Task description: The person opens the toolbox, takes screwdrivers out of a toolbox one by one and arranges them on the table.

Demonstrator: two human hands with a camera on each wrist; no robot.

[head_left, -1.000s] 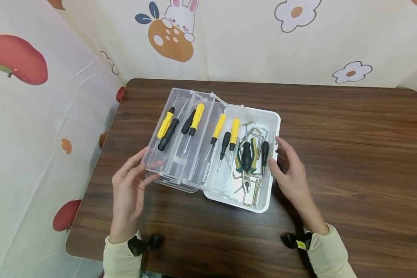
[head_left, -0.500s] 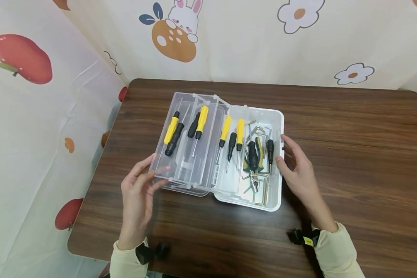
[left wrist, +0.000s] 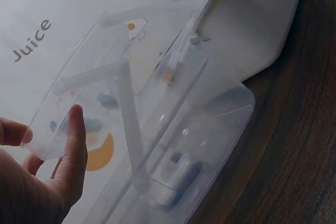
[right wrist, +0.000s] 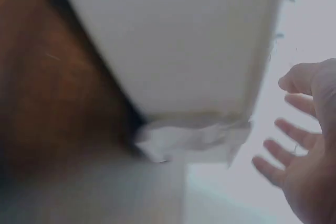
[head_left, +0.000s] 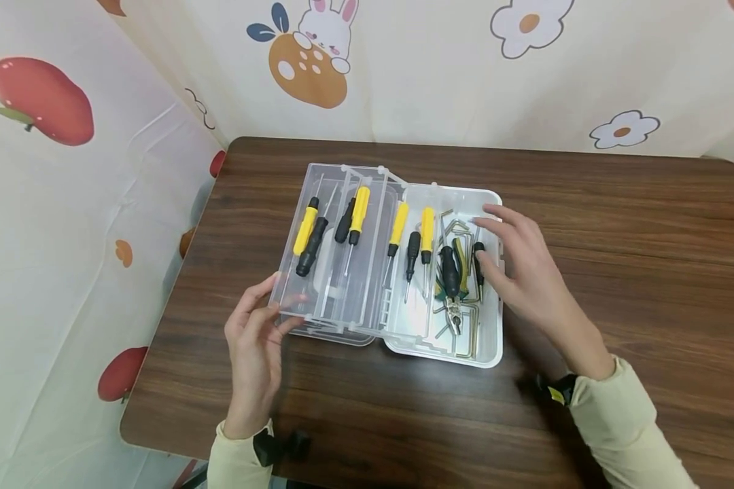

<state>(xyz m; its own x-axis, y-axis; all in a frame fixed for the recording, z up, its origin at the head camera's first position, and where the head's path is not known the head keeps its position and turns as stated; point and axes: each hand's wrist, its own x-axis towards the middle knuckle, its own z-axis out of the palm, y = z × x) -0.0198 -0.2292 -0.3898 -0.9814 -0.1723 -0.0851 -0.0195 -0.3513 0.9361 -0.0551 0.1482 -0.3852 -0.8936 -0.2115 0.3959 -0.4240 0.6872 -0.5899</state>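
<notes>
A white toolbox [head_left: 494,346] stands unfolded on the table, its clear lift-out tray [head_left: 308,304] spread to the left. My left hand [head_left: 255,360] pinches the near left corner of that tray; in the left wrist view the thumb and fingers lie on either side of the clear plastic. Over the box's right wall, my right hand [head_left: 535,278] is raised with its fingers spread and nothing in them. Below its fingertips lies a black screwdriver [head_left: 479,272]. Beside that are pliers [head_left: 454,316] with green and yellow handles, partly covered by another black-handled screwdriver [head_left: 449,272], among several hex keys [head_left: 474,336].
Yellow and black screwdrivers [head_left: 306,231] lie in the tray's left compartments. More, such as a yellow screwdriver [head_left: 427,231], are further right. The brown wooden table [head_left: 618,272] extends around the box, with a printed curtain [head_left: 428,81] behind it.
My right hand has let go of the box's right wall and risen inward above the tools. The left hand keeps its grip on the tray; box and hands shifted slightly right in view.
</notes>
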